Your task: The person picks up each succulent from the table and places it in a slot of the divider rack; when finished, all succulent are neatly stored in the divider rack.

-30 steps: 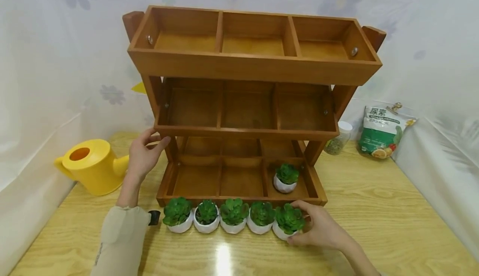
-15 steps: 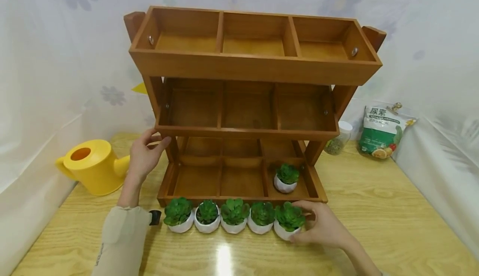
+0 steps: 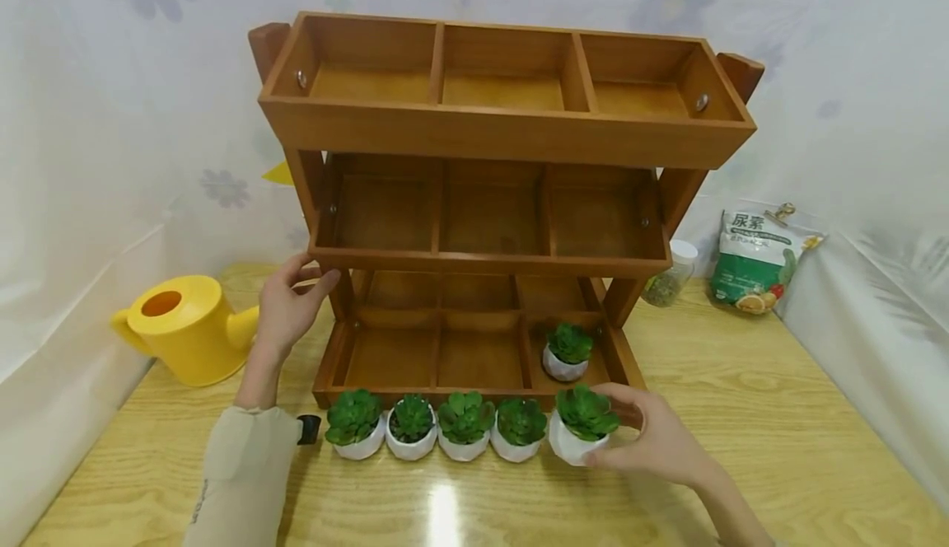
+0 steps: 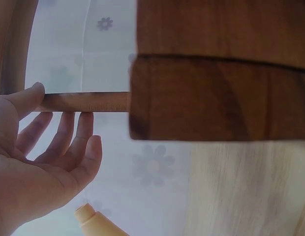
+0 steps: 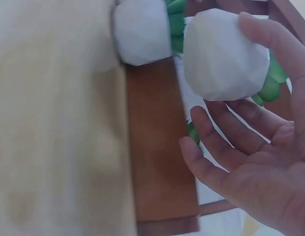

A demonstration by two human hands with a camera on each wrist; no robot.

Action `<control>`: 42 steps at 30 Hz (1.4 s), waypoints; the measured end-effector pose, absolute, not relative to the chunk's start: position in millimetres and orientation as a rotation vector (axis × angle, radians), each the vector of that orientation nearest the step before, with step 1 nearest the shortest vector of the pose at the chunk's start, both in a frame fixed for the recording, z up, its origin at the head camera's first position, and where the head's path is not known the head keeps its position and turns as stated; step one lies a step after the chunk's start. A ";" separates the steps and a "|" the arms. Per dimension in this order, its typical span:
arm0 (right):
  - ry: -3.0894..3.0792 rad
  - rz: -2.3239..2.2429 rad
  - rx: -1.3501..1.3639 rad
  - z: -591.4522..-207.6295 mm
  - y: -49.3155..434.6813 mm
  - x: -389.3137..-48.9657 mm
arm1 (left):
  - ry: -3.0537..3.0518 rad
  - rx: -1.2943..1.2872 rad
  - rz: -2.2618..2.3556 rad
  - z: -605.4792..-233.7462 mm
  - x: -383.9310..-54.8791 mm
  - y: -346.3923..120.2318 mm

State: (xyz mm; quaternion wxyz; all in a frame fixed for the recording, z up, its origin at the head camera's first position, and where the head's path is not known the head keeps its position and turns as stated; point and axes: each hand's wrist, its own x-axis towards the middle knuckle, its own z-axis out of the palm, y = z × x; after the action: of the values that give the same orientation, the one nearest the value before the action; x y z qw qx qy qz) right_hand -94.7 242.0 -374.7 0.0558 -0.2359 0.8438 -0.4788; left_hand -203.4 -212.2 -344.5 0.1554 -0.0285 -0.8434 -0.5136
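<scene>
My right hand pinches a small potted succulent by its white faceted pot, thumb on one side and fingertips on the other. The plant is lifted off the table and leans slightly. To its left, several similar succulents stand in a row before the three-tier wooden plant shelf. Another succulent sits in the right compartment of the bottom tier. At the middle tier's left end, my left hand grips a narrow wooden upright of the shelf between thumb and fingers.
A yellow watering can stands left of the shelf, near my left forearm. Right of the shelf are a white-lidded jar and a green and white bag with a clip. White curtains hang around the wooden table.
My right hand has raised the rightmost succulent from the row and moved it slightly right, tilting it and opening a gap to its neighbour. My left hand keeps its place on the shelf.
</scene>
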 end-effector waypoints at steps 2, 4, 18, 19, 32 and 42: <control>2.527 -1.498 -0.733 -368.7 240.2 -97.8 | -2.412 -0.086 -1.474 -344.2 -203.6 -212.0; 2.486 -1.533 -0.720 -362.5 236.9 -102.2 | -2.409 -0.087 -1.473 -344.1 -203.2 -212.0; 2.521 -1.481 -0.468 -332.3 201.5 -139.9 | -2.396 -0.116 -1.454 -343.6 -202.8 -210.9; 2.554 -1.450 -0.465 -330.6 198.7 -142.4 | -2.394 -0.117 -1.454 -343.5 -203.0 -211.0; 2.657 -1.306 -0.537 -334.1 173.9 -163.8 | -2.397 -0.111 -1.468 -343.3 -203.2 -210.0; 2.708 -1.138 -0.472 -339.7 153.3 -181.2 | -2.388 -0.100 -1.467 -344.9 -204.3 -209.8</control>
State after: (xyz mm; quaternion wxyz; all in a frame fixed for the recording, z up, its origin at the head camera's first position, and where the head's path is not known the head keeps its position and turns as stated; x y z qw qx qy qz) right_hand -181.2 153.3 -339.7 0.0830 -0.1580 0.9071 -0.3813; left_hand -204.3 -209.8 -344.9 0.1678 -0.0350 -0.8394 -0.5158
